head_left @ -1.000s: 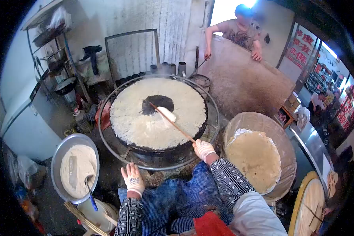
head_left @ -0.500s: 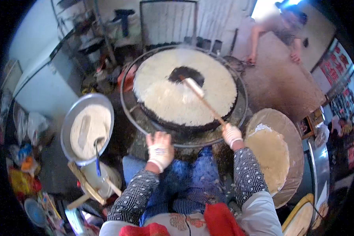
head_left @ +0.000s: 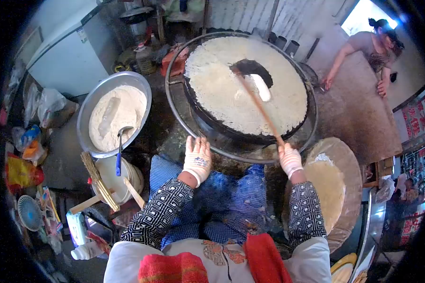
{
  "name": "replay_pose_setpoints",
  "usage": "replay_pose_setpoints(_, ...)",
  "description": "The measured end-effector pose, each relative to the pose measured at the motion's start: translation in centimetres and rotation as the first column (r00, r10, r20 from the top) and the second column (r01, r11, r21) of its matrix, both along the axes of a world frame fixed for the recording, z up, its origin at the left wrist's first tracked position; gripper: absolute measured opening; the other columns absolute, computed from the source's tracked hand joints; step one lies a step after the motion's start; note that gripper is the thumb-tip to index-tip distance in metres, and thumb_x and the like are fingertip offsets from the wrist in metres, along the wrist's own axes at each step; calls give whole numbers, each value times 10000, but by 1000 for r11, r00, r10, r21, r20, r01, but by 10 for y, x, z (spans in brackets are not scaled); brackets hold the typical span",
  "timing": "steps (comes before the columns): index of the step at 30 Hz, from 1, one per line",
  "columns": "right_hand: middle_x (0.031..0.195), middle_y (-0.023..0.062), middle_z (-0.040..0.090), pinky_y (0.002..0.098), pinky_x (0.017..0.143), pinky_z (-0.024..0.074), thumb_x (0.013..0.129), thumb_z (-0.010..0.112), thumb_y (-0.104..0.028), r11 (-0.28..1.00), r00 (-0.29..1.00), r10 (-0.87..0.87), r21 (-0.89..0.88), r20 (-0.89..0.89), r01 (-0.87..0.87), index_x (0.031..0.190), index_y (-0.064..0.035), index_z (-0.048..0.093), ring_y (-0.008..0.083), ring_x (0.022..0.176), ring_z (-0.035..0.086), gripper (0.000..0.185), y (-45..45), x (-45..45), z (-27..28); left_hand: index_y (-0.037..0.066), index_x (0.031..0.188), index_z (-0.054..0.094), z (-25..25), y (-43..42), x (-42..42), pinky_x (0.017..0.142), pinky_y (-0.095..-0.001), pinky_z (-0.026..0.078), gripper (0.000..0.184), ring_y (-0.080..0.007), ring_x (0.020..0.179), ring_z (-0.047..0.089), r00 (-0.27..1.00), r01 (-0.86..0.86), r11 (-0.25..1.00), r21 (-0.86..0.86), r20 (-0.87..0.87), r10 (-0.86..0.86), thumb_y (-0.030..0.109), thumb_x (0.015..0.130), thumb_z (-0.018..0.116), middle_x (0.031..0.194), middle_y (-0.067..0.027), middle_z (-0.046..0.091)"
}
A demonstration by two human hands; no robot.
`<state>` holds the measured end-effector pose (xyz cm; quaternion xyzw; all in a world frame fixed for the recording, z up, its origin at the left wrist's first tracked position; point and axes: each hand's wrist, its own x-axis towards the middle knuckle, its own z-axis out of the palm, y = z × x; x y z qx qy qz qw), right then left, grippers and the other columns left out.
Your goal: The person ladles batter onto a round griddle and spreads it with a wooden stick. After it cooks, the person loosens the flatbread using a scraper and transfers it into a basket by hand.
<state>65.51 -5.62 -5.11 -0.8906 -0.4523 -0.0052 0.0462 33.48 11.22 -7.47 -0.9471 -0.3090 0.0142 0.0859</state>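
Note:
My right hand (head_left: 290, 158), in a white glove, is closed around the wooden handle of a batter spreader (head_left: 260, 109). Its far end reaches over a large round griddle (head_left: 208, 123), beside a thick white streak of batter (head_left: 260, 88). A pale layer of batter (head_left: 212, 70) covers most of the griddle, with a dark bare patch (head_left: 250, 66) near the middle. My left hand (head_left: 197, 159), also gloved, has its fingers stretched out at the near edge of the metal ring (head_left: 178, 112) around the griddle; it holds nothing.
At left are a metal basin (head_left: 83, 118) of batter with a ladle (head_left: 119, 153), and a bucket (head_left: 136, 175) with a brush (head_left: 97, 177). Right, a covered round tray (head_left: 352, 188) bears a thin pancake (head_left: 323, 188). A person (head_left: 370, 52) leans on a brown table (head_left: 354, 122).
The view has shifted, so the griddle sits higher and further right. The spreader's far end has swung left relative to the white streak. Both hands keep nearly the same places.

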Motion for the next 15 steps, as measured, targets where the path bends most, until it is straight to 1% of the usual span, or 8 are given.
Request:
replay_pose_setpoints(1, 770, 248, 643, 535, 641, 498, 930, 493, -337, 997, 997, 72, -11, 10, -72, 925, -56, 548, 446, 731, 622, 286, -5, 4, -11, -52, 1347, 440, -6, 6, 1, 1129, -647, 63, 550, -369, 1358, 362, 999, -33, 999, 10, 23, 33, 262, 896, 436, 1435, -208, 422)
replay_pose_setpoints(4, 765, 233, 654, 522, 647, 510, 950, 480, -332, 987, 987, -156, -41, 33, 157, 928, -49, 554, 422, 727, 642, 294, -3, 25, -15, -35, 1295, 500, -14, 22, -1, 1129, -640, 44, 509, -356, 1347, 380, 989, -134, 991, 1, 69, 134, 285, 902, 459, 1398, -192, 471)
replay_pose_setpoints(5, 767, 229, 656, 517, 640, 515, 967, 443, -343, 985, 985, -169, -36, 31, 170, 929, -49, 557, 412, 734, 649, 318, 0, 25, -8, -28, 1265, 525, 7, 25, -5, 1127, -640, 61, 496, -355, 1329, 399, 985, -116, 993, -33, 121, 119, 274, 873, 493, 1369, -189, 494)
replay_pose_setpoints(7, 780, 237, 657, 532, 647, 508, 978, 406, -366, 981, 982, -187, -58, 0, 187, 936, -55, 561, 416, 743, 647, 350, 12, 8, 14, -26, 1255, 532, 5, 40, -8, 1126, -636, 67, 491, -351, 1324, 401, 985, -113, 994, -1, 132, 112, 242, 843, 519, 1370, -181, 492)
replay_pose_setpoints(9, 802, 243, 661, 529, 674, 508, 979, 377, -391, 992, 994, -107, -76, -28, 104, 949, -54, 568, 418, 763, 649, 388, 8, 10, 0, -29, 1256, 533, 56, 43, -3, 1130, -628, 64, 505, -344, 1333, 386, 980, -189, 959, -212, 20, 198, 216, 815, 538, 1376, -180, 484)
replay_pose_setpoints(11, 811, 242, 664, 524, 688, 505, 969, 417, -350, 979, 984, -178, -100, -21, 175, 951, -38, 566, 413, 765, 650, 346, 0, 15, -4, -9, 1326, 493, 10, 68, -9, 1133, -633, 4, 562, -319, 1393, 315, 974, -226, 966, -127, -40, 222, 350, 893, 489, 1452, -167, 424)
replay_pose_setpoints(13, 812, 241, 665, 515, 697, 506, 959, 458, -309, 985, 985, -169, -31, -35, 168, 956, -24, 566, 406, 771, 652, 305, -4, 30, -5, 21, 1371, 462, 19, 76, -5, 1124, -649, -12, 540, -299, 1408, 295, 946, -315, 942, -116, -114, 303, 294, 905, 475, 1490, -139, 381)
replay_pose_setpoints(15, 837, 253, 663, 521, 716, 499, 950, 468, -262, 990, 988, -139, -45, -60, 137, 974, -22, 570, 417, 798, 647, 262, 8, 5, 33, 61, 1347, 496, 28, 85, -5, 1125, -642, 36, 527, -267, 1376, 338, 931, -361, 927, -98, -85, 354, 226, 848, 549, 1476, -105, 395)
